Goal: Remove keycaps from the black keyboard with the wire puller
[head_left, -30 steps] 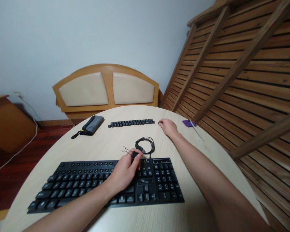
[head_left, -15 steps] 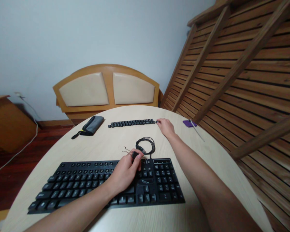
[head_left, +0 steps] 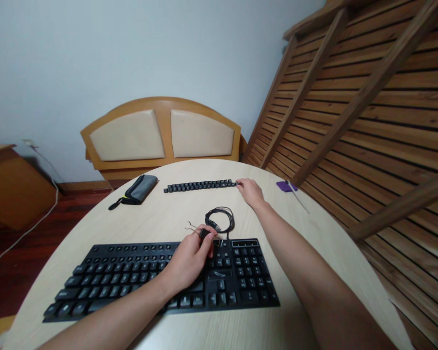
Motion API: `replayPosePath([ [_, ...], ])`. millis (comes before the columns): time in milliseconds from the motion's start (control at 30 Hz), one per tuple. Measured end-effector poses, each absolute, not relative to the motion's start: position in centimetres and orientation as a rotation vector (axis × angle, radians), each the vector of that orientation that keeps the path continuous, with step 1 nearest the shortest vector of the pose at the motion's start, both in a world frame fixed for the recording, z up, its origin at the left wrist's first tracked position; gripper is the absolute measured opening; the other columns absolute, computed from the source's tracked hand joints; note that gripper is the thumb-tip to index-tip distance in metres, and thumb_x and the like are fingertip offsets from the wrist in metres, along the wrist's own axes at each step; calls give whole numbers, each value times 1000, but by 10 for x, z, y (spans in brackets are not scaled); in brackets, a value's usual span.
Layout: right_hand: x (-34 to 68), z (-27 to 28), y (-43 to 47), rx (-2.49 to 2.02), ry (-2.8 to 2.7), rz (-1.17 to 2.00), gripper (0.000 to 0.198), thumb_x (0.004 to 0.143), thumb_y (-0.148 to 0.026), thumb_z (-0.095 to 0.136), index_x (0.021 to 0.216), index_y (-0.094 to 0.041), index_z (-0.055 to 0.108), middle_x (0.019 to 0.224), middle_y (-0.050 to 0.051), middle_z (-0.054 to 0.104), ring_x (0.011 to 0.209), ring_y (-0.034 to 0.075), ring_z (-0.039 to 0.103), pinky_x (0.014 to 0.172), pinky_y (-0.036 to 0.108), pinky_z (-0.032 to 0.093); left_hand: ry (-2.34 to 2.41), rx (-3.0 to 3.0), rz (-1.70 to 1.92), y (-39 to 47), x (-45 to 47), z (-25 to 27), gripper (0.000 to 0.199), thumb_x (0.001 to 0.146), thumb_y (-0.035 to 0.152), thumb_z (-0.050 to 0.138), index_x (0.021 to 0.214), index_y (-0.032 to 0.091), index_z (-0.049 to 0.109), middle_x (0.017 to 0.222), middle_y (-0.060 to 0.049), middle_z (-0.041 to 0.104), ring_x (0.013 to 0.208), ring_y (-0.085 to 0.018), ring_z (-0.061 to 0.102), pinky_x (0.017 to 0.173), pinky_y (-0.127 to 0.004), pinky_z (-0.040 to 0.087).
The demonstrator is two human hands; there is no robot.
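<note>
A black keyboard (head_left: 219,287) lies across the near part of the table, its upper left rows showing small bare key stems. Over its upper middle, my left hand (head_left: 192,253) is closed around a keycap puller (head_left: 205,234) with a dark handle and thin wire prongs pointing left. Farther back, black keycaps (head_left: 200,185) stand in a narrow double row. At the right end of that row, my right hand (head_left: 250,191) pinches a small dark keycap (head_left: 237,183), partly covered by the fingertips and resting at table level.
The keyboard's coiled cable (head_left: 221,220) lies just behind it. A grey and black zip pouch (head_left: 141,188) sits at the back left of the round table (head_left: 336,272). On the right are a purple cloth (head_left: 285,186) and a thin brush-like stick (head_left: 300,199) across it. Wooden slats lean beyond.
</note>
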State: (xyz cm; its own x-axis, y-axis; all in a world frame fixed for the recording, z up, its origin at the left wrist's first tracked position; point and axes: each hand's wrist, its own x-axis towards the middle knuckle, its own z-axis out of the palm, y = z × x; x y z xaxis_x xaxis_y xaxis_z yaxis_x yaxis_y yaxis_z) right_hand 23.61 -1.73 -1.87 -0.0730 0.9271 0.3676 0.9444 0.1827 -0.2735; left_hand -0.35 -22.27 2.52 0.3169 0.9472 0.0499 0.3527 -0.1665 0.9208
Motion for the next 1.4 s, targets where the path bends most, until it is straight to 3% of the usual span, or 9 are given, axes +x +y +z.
replayPosePath([
  [100,236,-15,-19,-1764,-2022,-21,33,93,-23,51,125,-21,59,119,8,64,111,24,54,95,33,40,1180,1703,848,-223,-4,25,27,98,39,36,103,18,53,64,3,54,62,-17,53,63,-28,39],
  [333,245,12,-55,-1789,-2105,97,73,81,-20,65,145,-13,31,125,18,58,111,29,57,94,39,43,1179,1710,839,-222,-4,25,27,98,38,36,102,18,52,64,3,54,63,-17,53,65,-28,40],
  [533,240,39,-141,-1542,-2274,248,30,92,-33,53,119,-19,58,113,9,63,102,22,61,92,34,45,1182,1725,847,-222,-4,25,26,98,39,37,102,18,53,64,3,54,63,-17,54,65,-28,40],
  [600,237,49,-171,-1350,-2342,402,30,94,-39,49,116,-21,59,116,8,61,110,21,57,98,35,42,1186,1730,854,-222,-4,25,27,98,39,37,102,18,53,64,3,54,63,-17,54,65,-28,40],
  [667,238,57,-196,-1225,-2423,582,41,91,-46,53,125,-23,54,126,7,55,121,21,49,104,36,38,1188,1735,857,-223,-4,26,27,98,39,37,102,18,54,64,3,54,63,-17,54,64,-28,40],
  [833,245,56,-228,-1100,-2648,950,110,61,-57,79,150,-20,25,151,12,29,138,31,27,113,44,27,1177,1758,844,-223,-3,28,29,98,40,36,100,17,54,64,3,55,64,-17,54,64,-28,41],
  [900,245,47,-230,-1089,-2677,975,120,56,-54,81,152,-18,19,154,14,23,141,34,19,115,46,23,1160,1768,834,-221,-5,28,29,98,39,36,99,17,55,65,3,55,65,-16,55,65,-28,42],
  [1200,225,28,-231,-1062,-2628,827,118,59,-57,78,152,-17,19,152,14,25,139,34,19,115,49,20,1268,1922,725,-224,-11,40,41,99,39,35,72,18,56,79,-3,62,73,-18,59,74,-31,43],
  [1400,219,30,-233,-1001,-2577,766,107,63,-60,75,150,-22,27,150,12,33,136,33,27,113,50,24,1251,1929,750,-231,-4,37,41,99,39,35,72,18,57,74,-2,61,69,-17,58,71,-29,43],
])
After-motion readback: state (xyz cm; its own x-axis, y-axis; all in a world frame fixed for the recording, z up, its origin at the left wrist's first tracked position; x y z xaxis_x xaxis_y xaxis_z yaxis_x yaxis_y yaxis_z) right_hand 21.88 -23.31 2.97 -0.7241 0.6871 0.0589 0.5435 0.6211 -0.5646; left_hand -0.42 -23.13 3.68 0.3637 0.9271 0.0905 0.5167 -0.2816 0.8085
